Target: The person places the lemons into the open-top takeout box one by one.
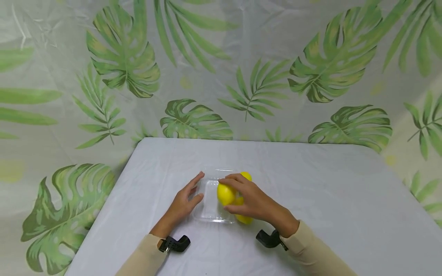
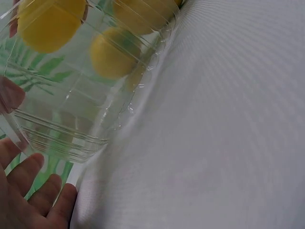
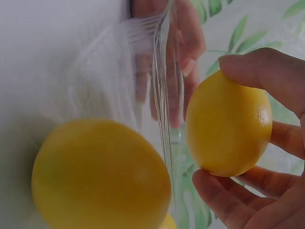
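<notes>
Low in the middle of the head view, the right hand [image 1: 253, 201] pinches a yellow lemon [image 1: 226, 194] between thumb and fingertips, holding it over a clear plastic container [image 1: 210, 211] on the white tablecloth [image 1: 328, 199]. The left hand [image 1: 183, 203] lies with straight, spread fingers against the container's left wall. Two more lemons show beside the right hand: one [image 1: 246, 176] above it in the frame, another [image 1: 243, 219] below it. A leaf-print curtain [image 1: 121, 69] fills the top

Yellow lemons [image 1: 226, 194], clear tray [image 1: 210, 209], green-leaf backdrop [image 1: 193, 76].
</notes>
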Motion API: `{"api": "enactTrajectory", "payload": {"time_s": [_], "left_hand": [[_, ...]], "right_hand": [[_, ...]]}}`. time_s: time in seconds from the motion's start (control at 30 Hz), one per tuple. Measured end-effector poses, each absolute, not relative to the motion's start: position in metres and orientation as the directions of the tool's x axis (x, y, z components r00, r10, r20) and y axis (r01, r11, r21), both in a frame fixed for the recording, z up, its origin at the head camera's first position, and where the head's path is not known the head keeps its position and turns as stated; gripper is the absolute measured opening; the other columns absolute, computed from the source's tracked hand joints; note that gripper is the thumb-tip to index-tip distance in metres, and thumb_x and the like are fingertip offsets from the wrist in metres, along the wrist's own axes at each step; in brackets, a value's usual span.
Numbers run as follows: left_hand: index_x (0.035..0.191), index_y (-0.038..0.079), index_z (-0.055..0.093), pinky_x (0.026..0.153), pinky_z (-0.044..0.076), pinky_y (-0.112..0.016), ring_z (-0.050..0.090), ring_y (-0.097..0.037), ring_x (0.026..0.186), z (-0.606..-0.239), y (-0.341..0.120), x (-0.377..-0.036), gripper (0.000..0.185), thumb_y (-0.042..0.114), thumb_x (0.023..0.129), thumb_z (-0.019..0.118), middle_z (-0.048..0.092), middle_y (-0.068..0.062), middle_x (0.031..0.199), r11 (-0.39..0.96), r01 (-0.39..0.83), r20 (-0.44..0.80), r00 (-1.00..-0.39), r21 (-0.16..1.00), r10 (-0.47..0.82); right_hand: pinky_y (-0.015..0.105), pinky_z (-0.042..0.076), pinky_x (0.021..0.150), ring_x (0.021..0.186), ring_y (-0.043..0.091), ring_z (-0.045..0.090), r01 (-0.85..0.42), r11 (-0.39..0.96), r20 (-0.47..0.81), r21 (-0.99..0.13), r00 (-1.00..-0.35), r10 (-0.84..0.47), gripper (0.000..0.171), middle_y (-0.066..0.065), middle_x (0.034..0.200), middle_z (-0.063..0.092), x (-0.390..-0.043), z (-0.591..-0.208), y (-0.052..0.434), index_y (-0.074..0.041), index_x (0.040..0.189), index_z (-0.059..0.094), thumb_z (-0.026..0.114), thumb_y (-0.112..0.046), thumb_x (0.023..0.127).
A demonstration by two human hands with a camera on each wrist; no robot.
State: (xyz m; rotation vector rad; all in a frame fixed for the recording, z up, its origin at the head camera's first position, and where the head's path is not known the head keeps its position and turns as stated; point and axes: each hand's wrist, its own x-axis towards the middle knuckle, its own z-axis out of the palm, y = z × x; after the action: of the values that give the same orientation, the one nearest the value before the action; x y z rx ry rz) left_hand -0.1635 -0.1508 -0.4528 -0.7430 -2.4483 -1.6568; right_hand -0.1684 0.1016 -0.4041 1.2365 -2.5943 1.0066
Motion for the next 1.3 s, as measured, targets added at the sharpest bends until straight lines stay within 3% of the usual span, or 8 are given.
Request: {"api": "enactTrajectory", "payload": {"time_s": [0.23,0.63,1.0,1.3], "left_hand": [[0.146,-0.005,0.035,0.107,0.035,-0.054,0.030,-0.037,0.140,-0.467,-0.153,-0.170,0.057,0.000,0.093,0.056,0.031,-0.022,0.152,0.280,0.458,0.361,-0.870,0.844,0.336],[0.149,0.017,0.038,0.109,0.037,-0.041,0.031,-0.018,0.141,-0.494,-0.161,-0.185,0.056,0.016,0.096,0.058,0.031,-0.005,0.156,0.312,0.444,0.346,-0.881,0.840,0.324],[0.149,0.013,0.037,0.110,0.036,-0.040,0.030,-0.015,0.142,-0.493,-0.159,-0.188,0.055,0.014,0.097,0.055,0.031,-0.001,0.156,0.331,0.425,0.325,-0.891,0.842,0.316],[0.147,0.006,0.038,0.111,0.033,-0.047,0.030,-0.027,0.142,-0.458,-0.154,-0.167,0.051,0.011,0.098,0.053,0.031,-0.013,0.155,0.316,0.364,0.268,-0.913,0.876,0.308]], "right_hand": [[0.033,0.050,0.097,0.117,0.015,0.051,-0.727,0.445,0.333,-0.523,-0.655,-0.678,0.063,0.002,0.132,0.050,-0.167,-0.409,0.089,-0.014,0.136,0.053,0.078,-0.025,0.080],[0.034,0.048,0.099,0.122,0.017,0.050,-0.707,0.450,0.280,-0.546,-0.660,-0.697,0.063,0.002,0.133,0.050,-0.170,-0.418,0.072,-0.014,0.136,0.054,0.079,-0.028,0.079],[0.033,0.050,0.096,0.116,0.014,0.052,-0.675,0.490,0.215,-0.551,-0.683,-0.698,0.062,-0.001,0.130,0.053,-0.177,-0.425,0.066,-0.015,0.134,0.055,0.079,-0.033,0.079],[0.033,0.048,0.098,0.118,0.013,0.052,-0.681,0.461,0.206,-0.569,-0.661,-0.721,0.060,-0.004,0.130,0.056,-0.176,-0.429,0.062,-0.017,0.135,0.056,0.077,-0.033,0.081]]}}
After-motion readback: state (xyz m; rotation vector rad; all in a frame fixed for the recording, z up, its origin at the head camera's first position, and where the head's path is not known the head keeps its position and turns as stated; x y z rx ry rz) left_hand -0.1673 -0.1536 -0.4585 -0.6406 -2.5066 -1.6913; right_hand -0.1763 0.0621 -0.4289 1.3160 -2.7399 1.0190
